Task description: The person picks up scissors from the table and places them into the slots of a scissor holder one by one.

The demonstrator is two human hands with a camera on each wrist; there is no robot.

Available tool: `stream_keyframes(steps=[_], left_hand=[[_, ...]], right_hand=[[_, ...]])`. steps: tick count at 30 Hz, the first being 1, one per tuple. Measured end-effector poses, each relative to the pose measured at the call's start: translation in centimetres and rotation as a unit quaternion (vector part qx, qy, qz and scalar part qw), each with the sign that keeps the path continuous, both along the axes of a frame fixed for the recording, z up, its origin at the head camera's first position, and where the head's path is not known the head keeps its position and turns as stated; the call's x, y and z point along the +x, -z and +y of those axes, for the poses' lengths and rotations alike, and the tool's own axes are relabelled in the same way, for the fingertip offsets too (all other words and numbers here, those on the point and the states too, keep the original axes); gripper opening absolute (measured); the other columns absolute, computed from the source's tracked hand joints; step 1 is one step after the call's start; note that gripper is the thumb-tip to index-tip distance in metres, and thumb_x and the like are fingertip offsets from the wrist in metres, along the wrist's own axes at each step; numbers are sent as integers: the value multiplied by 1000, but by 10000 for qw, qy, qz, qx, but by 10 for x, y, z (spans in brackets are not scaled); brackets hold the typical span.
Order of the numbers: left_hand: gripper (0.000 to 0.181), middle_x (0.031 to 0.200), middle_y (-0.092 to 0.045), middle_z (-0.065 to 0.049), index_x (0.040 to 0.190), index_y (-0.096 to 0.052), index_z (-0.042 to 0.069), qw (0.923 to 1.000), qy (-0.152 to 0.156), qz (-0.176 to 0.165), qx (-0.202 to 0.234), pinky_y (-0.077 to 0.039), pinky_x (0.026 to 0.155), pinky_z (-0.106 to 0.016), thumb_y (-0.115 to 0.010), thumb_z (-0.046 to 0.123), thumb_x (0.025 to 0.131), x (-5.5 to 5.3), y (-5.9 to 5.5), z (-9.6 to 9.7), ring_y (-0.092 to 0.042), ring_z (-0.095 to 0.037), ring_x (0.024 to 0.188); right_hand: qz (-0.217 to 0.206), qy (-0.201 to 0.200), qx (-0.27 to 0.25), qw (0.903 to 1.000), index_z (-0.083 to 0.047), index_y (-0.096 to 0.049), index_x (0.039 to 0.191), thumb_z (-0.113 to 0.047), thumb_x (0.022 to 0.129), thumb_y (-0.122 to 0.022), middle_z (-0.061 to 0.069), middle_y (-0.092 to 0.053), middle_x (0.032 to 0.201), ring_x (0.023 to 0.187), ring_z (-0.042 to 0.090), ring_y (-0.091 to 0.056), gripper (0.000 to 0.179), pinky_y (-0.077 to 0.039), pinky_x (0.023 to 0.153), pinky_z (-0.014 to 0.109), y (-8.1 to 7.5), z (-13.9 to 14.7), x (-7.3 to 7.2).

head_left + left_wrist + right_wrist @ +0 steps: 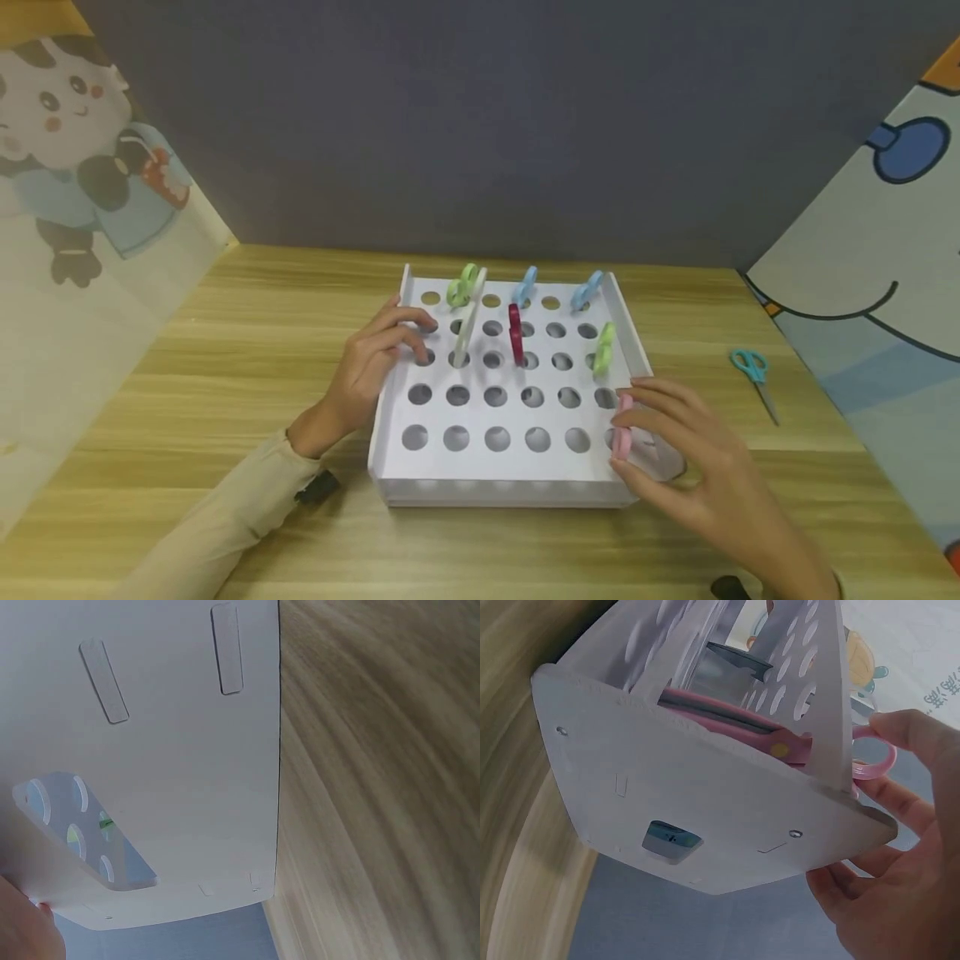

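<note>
A white rack (497,462) with rows of round holes stands before me. Pink scissors (622,429) sit upright at its front right corner, and my right hand (693,450) pinches their handle between thumb and fingers. In the right wrist view, the pink scissors' blades (739,729) run down inside the rack behind its side wall. My left hand (367,367) rests at the rack's left edge, fingers bent loosely over the holes. Other handles stand in the holes: green (462,286), blue (526,286), another blue (587,290), dark red (515,333), whitish (470,321) and a second green (604,348).
Small teal scissors (753,375) lie on the wooden table (247,375) to the right of the rack. A dark panel (480,125) rises behind the table, with cartoon-printed walls (60,333) at the sides. The rack's left wall (180,772) has a slanted cutout.
</note>
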State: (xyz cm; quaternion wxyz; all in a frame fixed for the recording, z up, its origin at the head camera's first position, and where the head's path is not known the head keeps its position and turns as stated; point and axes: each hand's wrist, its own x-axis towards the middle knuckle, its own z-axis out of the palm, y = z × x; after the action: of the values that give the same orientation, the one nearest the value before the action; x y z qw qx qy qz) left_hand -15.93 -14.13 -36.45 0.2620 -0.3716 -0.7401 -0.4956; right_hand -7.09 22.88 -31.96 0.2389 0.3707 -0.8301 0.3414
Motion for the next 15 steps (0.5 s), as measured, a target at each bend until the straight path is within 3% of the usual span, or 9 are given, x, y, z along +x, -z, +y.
stream_keyframes(steps=[15], left_hand=[[32, 111, -64, -18, 78, -62, 6, 10000, -3, 13, -4, -15, 122, -54, -32, 1, 85, -1, 0, 0, -59, -31, 112]], right_hand=[[195, -239, -200, 9993, -5, -72, 105, -45, 92, -66, 17, -63, 126, 131, 27, -50, 42, -34, 115, 27, -6, -5, 3]])
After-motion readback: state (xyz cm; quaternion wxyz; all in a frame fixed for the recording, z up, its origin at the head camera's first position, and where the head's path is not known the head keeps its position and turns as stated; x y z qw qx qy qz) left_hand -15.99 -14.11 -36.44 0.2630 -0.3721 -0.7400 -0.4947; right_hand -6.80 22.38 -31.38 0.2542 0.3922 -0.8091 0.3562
